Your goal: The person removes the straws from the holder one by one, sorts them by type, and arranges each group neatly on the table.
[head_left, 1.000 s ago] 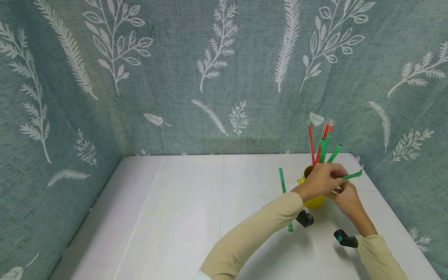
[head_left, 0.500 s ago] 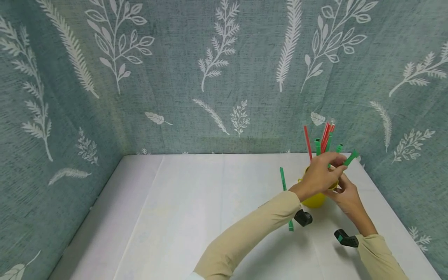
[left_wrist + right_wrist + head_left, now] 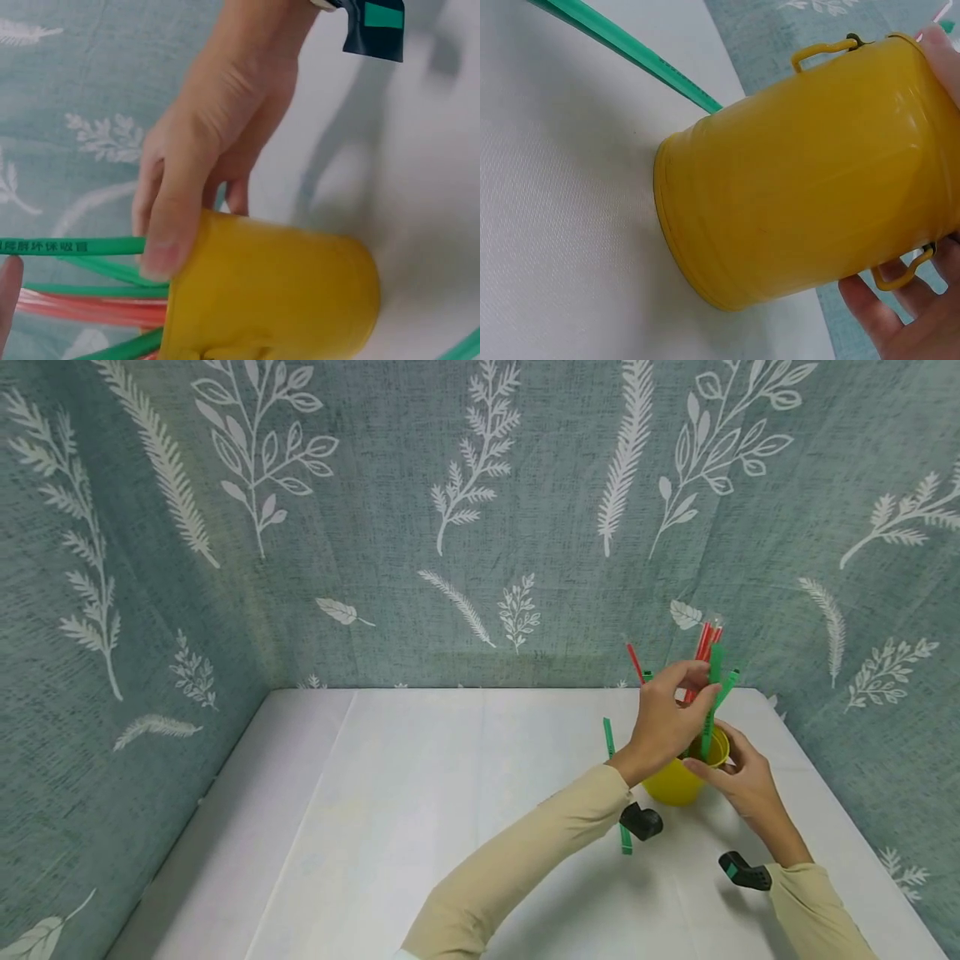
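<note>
My left hand (image 3: 667, 714) is over the mouth of a small yellow bucket (image 3: 675, 783), thumb and forefinger at a green-wrapped straw (image 3: 710, 714). That straw stands nearly upright, its lower end inside the rim. In the left wrist view, printing shows along the green-wrapped straw (image 3: 71, 246), with one fingertip (image 3: 9, 292) against it. My right hand (image 3: 742, 781) grips the bucket's rim from the right; its thumb (image 3: 166, 251) lies over the edge. Red straws (image 3: 703, 647) and more green-wrapped straws (image 3: 727, 685) stick up from the bucket, their lower ends hidden.
Another green-wrapped straw (image 3: 608, 737) lies on the white table (image 3: 390, 810), left of the bucket and partly under my left forearm. Small handle loops (image 3: 904, 274) stick out from the bucket's sides. Leaf-patterned cloth (image 3: 375, 527) walls the table's back and sides.
My left hand has swung the green-wrapped straw from pointing right to nearly upright over the bucket, moving slightly left and up. A red straw leans further left. My right hand has stayed at the rim.
</note>
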The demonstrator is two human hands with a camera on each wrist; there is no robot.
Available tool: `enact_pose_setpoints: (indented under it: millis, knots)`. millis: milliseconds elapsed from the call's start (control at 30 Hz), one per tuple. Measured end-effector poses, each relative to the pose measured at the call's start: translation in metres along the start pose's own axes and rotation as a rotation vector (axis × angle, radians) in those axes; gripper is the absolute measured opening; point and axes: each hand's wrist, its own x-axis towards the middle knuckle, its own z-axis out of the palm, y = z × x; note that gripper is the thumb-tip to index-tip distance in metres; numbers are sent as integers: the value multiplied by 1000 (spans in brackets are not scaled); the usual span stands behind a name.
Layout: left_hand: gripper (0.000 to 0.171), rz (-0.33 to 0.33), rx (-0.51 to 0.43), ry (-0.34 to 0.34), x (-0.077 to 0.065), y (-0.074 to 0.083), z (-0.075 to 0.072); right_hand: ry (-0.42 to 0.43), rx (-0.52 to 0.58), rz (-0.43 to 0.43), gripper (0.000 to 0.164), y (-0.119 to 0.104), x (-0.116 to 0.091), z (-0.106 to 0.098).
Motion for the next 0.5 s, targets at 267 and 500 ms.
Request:
enact_pose_setpoints:
  millis: [267,500]
  knots:
    - [24,10,-62,88,2,15,-20,18,27,-20,68,-1,0,2]
    - [24,-15,-92,142,3,30,-36,29,19,-13,69,2,0,3]
